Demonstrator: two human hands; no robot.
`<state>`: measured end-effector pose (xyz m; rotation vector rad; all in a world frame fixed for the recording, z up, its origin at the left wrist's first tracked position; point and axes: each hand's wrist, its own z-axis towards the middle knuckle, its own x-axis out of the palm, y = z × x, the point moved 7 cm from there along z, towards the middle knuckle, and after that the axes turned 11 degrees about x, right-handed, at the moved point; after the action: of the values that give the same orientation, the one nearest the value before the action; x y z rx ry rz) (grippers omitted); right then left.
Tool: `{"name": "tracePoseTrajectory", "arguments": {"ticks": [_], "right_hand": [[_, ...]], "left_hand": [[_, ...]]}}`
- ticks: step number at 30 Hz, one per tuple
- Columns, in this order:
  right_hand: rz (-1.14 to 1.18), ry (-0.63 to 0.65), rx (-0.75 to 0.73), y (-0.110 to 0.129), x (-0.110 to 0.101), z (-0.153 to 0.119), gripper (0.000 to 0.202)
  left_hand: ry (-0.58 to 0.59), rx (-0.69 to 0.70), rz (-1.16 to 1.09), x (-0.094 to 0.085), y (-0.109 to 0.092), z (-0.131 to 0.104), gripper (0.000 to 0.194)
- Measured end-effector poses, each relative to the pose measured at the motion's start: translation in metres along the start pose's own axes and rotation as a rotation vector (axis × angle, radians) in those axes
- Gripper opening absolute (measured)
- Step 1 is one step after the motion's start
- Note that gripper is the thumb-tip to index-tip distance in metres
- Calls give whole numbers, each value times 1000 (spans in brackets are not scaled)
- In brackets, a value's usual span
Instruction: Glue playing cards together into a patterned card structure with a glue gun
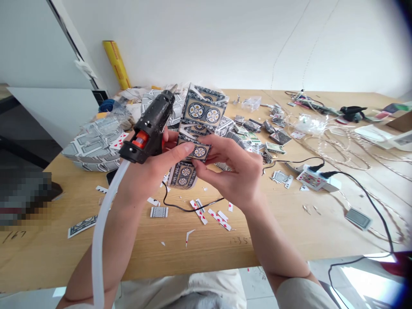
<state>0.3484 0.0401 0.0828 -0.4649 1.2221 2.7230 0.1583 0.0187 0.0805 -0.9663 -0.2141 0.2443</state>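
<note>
A structure of folded, patterned playing cards (201,112) is held up above the middle of the table. My left hand (161,165) grips a black glue gun (152,124), its nozzle pointing up and away, while the thumb presses on the card structure. A long white glue stick (102,231) runs out of the gun's back, down over the left forearm. On the right side of the structure, my right hand (233,169) pinches a small card piece (200,152) between thumb and fingers. The left fingers behind the gun are partly hidden.
Large card-covered forms (93,146) stand at the back left, near a yellow roll (116,64). Card scraps (198,211) and a black cable lie nearer. Small folded pieces (252,125), a power strip (313,178) and tangled cords (341,159) occupy the right.
</note>
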Motion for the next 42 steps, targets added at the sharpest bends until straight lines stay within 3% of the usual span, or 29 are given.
{"name": "tracePoseTrajectory", "arguments": {"ticks": [16,42], "right_hand": [[-6,0,-6,3,-1,1,29],[20,28,48,-2,2,3,30]], "left_hand": [[27,25,-41,2,-3,0,33],[-79,-79,8,-2,4,-2,37]]}}
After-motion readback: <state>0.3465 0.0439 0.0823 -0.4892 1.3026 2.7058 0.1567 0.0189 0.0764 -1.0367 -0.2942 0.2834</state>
